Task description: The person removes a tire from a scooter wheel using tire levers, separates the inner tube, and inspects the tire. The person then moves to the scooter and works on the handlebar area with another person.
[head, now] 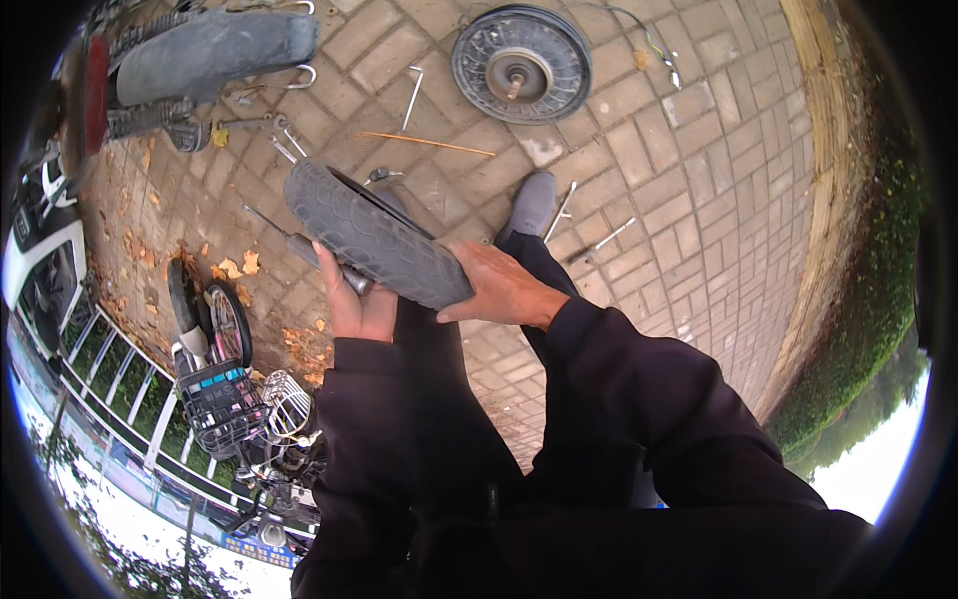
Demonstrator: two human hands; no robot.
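A worn black rubber tyre (374, 232) is held up in front of me, tilted, its tread towards me. My right hand (498, 284) grips its near end, thumb on the tread and fingers over the edge. My left hand (355, 303) supports its left side from below; part of that hand is hidden behind the tyre. Beside the left fingers is a dark tool with a grey metal end (355, 281), partly covered; whether the hand touches it I cannot tell. On the brick paving beyond lies a hub-motor wheel (522, 66) without a tyre, its axle pointing up and a cable running off it.
Around my shoes (531, 202) lie a hex key (412, 97), a thin orange stick (426, 143), keys (380, 174) and several wrenches (615, 233). A scooter's rear mudguard (217, 58) stands at upper left. Parked bicycles (224, 404) and a white railing (153, 430) are at lower left.
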